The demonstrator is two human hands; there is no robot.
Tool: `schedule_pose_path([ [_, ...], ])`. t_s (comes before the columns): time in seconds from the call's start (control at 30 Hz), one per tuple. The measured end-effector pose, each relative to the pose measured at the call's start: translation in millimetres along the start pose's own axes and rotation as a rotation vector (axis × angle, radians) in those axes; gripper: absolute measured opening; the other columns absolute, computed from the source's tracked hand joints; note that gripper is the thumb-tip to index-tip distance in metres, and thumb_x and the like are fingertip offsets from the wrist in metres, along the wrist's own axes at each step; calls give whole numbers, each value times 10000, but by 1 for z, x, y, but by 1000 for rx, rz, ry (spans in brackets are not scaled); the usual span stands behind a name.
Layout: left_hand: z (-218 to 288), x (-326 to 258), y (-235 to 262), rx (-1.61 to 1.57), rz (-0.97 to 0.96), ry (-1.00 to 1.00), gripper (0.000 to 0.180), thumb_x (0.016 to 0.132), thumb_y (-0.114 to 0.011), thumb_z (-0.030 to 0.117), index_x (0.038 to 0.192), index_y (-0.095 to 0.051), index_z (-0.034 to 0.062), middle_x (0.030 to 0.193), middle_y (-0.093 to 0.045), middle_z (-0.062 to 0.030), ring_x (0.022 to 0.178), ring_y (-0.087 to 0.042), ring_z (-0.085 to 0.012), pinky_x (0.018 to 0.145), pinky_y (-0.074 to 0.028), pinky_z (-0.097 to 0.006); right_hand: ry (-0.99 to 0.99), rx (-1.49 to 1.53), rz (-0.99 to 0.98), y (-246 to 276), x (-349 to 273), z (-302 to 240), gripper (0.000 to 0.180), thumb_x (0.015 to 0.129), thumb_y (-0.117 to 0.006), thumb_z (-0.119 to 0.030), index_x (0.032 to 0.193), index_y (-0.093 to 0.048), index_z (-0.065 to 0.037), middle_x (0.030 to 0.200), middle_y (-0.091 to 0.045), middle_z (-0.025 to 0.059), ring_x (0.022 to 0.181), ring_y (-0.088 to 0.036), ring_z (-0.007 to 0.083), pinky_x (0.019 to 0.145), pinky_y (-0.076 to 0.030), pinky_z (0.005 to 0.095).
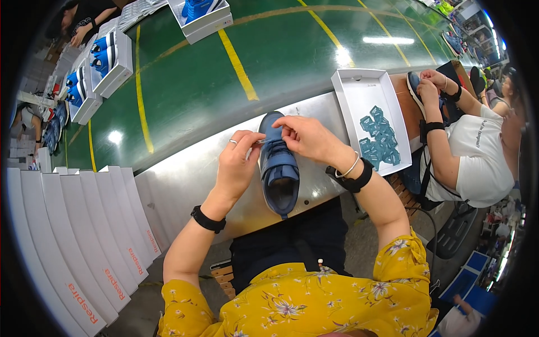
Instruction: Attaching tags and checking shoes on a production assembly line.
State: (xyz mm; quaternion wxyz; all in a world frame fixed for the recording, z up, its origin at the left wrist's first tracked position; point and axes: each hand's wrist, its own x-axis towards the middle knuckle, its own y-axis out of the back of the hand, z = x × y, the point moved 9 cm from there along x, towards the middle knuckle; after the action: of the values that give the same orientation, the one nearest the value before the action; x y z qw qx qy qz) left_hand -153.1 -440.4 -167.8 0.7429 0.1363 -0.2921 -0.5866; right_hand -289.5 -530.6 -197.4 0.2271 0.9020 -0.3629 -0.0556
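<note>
A dark blue sneaker (280, 188) lies on the metal work surface in front of me, its toe pointing away and its heel toward me. It has a strap across the instep and laces (276, 147) above that. My left hand (237, 163) is at the left side of the laces, thumb and fingers pinched together around a small pale bit that I cannot identify. From the right, my right hand (309, 137) reaches over the laced part near the toe. Its index finger is bent over the shoe and the other fingers are curled; what they hold is hidden.
Right of the shoe, an open white box (368, 92) holds several teal tags (380, 137). White cartons (84, 224) are stacked at left. Beyond the metal table (185, 185) runs a green surface (185, 84) with boxed blue shoes (104, 56). A co-worker (477, 151) handles another shoe at right.
</note>
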Motion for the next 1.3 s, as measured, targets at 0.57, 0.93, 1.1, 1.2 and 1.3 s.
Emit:
schedule_pose_path([
  [0.57, 13, 9, -25, 249, -57, -357, 266, 707, -766, -113, 921, -684, 24, 972, -666, -104, 957, -702, -291, 750, -599, -367, 103, -67, 86, -5, -3, 6, 335, 864, -623, 30, 1177, -520, -22, 868, -612, 126, 773, -625, 287, 723, -525, 391],
  [0.93, 17, 17, -33, 356, -157, -425, 245, 707, -773, -53, 914, -685, 43, 947, -656, -89, 926, -693, -285, 712, -591, -371, 35, 42, 112, -3, -9, 14, 332, 843, -666, 48, 1118, -490, -21, 868, -607, 108, 774, -622, 253, 721, -525, 356],
  [1.1, 15, 20, -41, 367, -189, -386, 234, 719, -773, -43, 918, -686, 43, 960, -663, -96, 897, -687, -283, 706, -585, -372, 46, 24, 115, -4, -9, 18, 359, 828, -690, 41, 1121, -496, -29, 885, -616, 77, 758, -611, 201, 714, -528, 319],
  [1.2, 9, 25, -43, 319, -192, -297, 221, 746, -768, -39, 936, -691, 43, 976, -666, -102, 889, -684, -287, 705, -580, -376, 26, 57, 119, -4, -9, 22, 354, 823, -696, 33, 1110, -500, -35, 889, -620, 70, 756, -611, 200, 711, -528, 318],
  [1.3, -3, 30, -44, 203, -226, -149, 201, 787, -760, -34, 963, -704, 45, 985, -670, -106, 885, -681, -297, 729, -574, -371, -19, 85, 123, -3, -9, 25, 347, 821, -696, 27, 1104, -505, -37, 884, -623, 65, 754, -612, 191, 713, -528, 315],
])
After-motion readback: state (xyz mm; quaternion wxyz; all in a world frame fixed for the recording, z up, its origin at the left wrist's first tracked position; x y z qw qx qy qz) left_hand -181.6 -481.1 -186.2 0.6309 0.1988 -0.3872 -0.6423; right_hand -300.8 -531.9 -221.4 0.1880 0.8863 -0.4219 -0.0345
